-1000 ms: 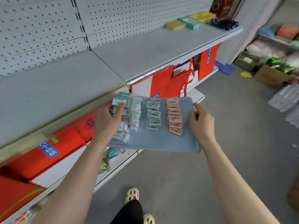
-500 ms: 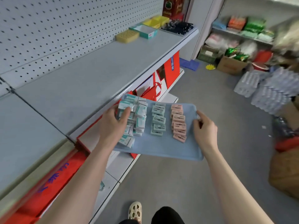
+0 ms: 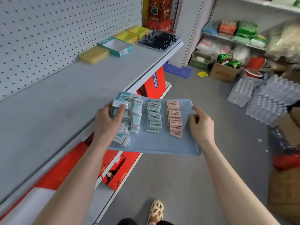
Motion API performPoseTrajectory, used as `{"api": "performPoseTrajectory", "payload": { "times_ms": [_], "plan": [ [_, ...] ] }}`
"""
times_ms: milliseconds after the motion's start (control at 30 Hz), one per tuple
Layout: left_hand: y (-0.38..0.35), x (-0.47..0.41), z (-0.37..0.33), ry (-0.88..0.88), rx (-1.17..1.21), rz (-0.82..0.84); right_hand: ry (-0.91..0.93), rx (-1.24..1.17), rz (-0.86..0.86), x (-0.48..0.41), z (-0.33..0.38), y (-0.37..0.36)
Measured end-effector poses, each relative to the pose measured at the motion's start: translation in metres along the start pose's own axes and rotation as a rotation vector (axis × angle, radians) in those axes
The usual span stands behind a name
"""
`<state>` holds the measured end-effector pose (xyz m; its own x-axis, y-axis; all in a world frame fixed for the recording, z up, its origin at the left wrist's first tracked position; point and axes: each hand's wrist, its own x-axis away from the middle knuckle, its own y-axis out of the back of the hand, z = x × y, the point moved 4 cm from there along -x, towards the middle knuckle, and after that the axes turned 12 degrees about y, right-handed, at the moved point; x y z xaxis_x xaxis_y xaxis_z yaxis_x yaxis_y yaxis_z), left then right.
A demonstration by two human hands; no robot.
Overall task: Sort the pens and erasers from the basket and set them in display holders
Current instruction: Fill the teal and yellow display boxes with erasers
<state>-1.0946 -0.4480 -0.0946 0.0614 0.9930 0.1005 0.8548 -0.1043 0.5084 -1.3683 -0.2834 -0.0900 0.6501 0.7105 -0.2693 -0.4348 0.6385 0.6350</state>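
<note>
I carry a blue tray (image 3: 155,146) level in front of me, beside the grey shelf edge. My left hand (image 3: 108,123) grips its left side, thumb resting on a heap of white-and-teal wrapped erasers (image 3: 132,116). My right hand (image 3: 200,123) grips the right rim. A column of green erasers (image 3: 153,117) and a column of pink erasers (image 3: 174,118) lie in the tray's middle. At the shelf's far end stand a yellow holed pen holder (image 3: 93,54), a teal display box (image 3: 115,46), yellow boxes (image 3: 131,34) and a tray of black pens (image 3: 159,40).
The grey shelf (image 3: 56,98) with pegboard backing runs along my left, red bags (image 3: 116,171) stored beneath it. Packs of water bottles (image 3: 266,101), cardboard boxes (image 3: 223,71) and a blue mat (image 3: 177,71) sit on the floor ahead and to the right. My sandalled foot (image 3: 155,211) shows below.
I have walked along the shelf toward its far end; the holders and pens now look closer. Both hands keep the same hold on the tray.
</note>
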Motion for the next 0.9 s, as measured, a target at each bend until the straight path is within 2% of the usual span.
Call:
{"api": "performPoseTrajectory", "payload": {
  "times_ms": [233, 633, 800, 900],
  "plan": [
    [-0.067, -0.072, -0.067, 0.04, 0.01, -0.061, 0.063, 0.006, 0.021, -0.133, -0.028, 0.0],
    [-0.151, -0.235, -0.158, 0.04, 0.034, -0.092, 0.115, -0.041, -0.006, -0.343, -0.053, -0.042],
    [-0.171, -0.28, -0.193, 0.037, 0.025, -0.152, 0.146, -0.059, 0.033, -0.424, -0.056, -0.064],
    [-0.181, -0.3, -0.201, 0.083, 0.039, -0.233, 0.224, -0.081, 0.09, -0.471, -0.055, -0.084]
  ]
}}
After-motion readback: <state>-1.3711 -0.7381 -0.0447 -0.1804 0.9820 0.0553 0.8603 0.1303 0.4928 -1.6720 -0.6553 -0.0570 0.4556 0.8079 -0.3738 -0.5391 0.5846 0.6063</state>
